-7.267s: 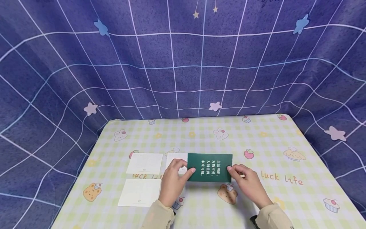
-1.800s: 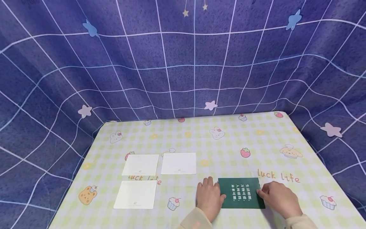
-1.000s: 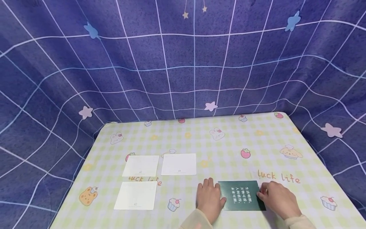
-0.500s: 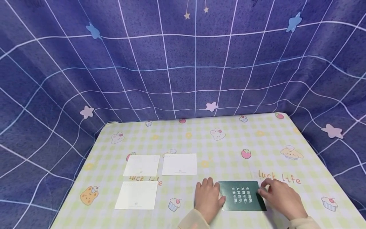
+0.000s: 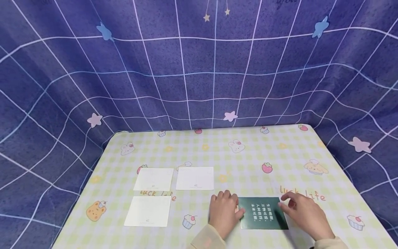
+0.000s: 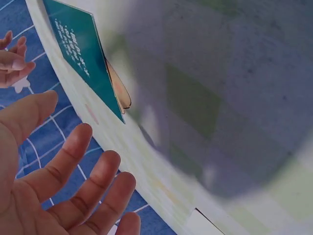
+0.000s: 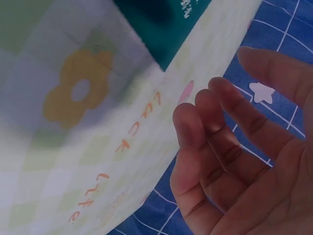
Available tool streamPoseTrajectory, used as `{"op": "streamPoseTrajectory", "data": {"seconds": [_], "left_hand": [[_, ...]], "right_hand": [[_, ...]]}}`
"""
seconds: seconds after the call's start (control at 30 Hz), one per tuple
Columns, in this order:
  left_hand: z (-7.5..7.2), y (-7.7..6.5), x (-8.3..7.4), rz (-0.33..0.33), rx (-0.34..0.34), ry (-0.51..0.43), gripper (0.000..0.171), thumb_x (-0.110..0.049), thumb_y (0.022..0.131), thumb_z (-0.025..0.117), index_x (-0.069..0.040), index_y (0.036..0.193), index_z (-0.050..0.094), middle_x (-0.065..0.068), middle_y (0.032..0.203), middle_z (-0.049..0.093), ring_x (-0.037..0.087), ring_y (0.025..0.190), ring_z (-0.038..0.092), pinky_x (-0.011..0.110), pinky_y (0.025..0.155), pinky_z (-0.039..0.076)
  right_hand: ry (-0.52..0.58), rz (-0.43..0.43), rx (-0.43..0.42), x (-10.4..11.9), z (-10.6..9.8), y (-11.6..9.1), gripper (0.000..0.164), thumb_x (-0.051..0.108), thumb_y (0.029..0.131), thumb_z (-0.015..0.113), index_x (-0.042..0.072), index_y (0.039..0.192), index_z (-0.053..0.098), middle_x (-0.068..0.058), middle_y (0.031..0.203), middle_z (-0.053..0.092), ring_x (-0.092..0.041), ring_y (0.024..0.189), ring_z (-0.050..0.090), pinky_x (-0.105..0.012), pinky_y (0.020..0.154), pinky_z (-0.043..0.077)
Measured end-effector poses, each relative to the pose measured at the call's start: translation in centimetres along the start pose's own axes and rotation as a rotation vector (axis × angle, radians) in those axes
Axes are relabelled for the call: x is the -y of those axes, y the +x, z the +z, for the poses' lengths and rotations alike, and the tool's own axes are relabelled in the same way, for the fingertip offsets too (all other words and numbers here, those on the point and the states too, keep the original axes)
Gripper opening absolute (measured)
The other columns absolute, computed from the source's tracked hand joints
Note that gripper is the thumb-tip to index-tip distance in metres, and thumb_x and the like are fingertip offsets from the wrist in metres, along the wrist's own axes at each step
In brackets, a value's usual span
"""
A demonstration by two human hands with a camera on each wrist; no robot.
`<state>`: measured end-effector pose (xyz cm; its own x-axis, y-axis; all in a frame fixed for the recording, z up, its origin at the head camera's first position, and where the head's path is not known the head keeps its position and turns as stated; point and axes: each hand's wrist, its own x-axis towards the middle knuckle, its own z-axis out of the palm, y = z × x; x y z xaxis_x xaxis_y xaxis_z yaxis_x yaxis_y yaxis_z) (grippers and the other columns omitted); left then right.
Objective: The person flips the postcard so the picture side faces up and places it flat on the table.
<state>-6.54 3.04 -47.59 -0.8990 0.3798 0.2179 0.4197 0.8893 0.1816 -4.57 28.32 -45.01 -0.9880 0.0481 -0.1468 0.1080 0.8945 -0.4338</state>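
A dark green card [image 5: 262, 213] with white vertical writing lies flat on the tablecloth. At its left edge is my left hand [image 5: 224, 213], thumb tip at the card's border in the head view. In the left wrist view that hand [image 6: 73, 176] has spread, slightly bent fingers holding nothing, with the green card [image 6: 80, 54] beyond them. My right hand [image 5: 306, 215] hovers by the card's right edge. The right wrist view shows this hand [image 7: 244, 137] with loosely bent fingers and nothing between them, apart from the card's corner [image 7: 164, 54].
Three white cards lie left of the green one: one at the upper left [image 5: 153, 178], one to its right [image 5: 195, 178], one below [image 5: 148, 211]. The table wears a checked cloth [image 5: 186, 145]. A blue gridded curtain [image 5: 199, 86] hangs behind and at the sides.
Both hands held the green card raised near the white cards; it now lies flat, lower right. The right fingers have since come off its edge, and the left hand has shifted slightly left.
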Motion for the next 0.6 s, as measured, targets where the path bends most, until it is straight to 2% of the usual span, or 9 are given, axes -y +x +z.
{"op": "streamPoseTrajectory", "data": {"seconds": [0.27,0.6], "left_hand": [[-0.2,-0.2,0.5,-0.013,-0.063,-0.003,0.032,-0.049,0.075,0.085,-0.023,0.080,0.068,-0.008,0.078,0.058,0.012,0.073,0.055,0.027,0.067,0.038],[-0.4,-0.4,1.5,-0.049,-0.074,-0.026,0.030,-0.045,0.074,0.087,-0.023,0.086,0.070,-0.007,0.080,0.060,0.012,0.076,0.056,0.028,0.069,0.038]], "right_hand": [[0.036,-0.067,-0.086,1.0,0.2,-0.3,0.020,0.029,0.091,0.076,0.012,0.102,0.072,0.005,0.074,0.056,-0.013,0.065,0.049,-0.034,0.059,0.039],[0.043,-0.065,-0.070,2.0,0.3,0.1,0.019,0.028,0.090,0.077,0.014,0.101,0.073,0.005,0.076,0.058,-0.014,0.067,0.050,-0.035,0.059,0.041]]}}
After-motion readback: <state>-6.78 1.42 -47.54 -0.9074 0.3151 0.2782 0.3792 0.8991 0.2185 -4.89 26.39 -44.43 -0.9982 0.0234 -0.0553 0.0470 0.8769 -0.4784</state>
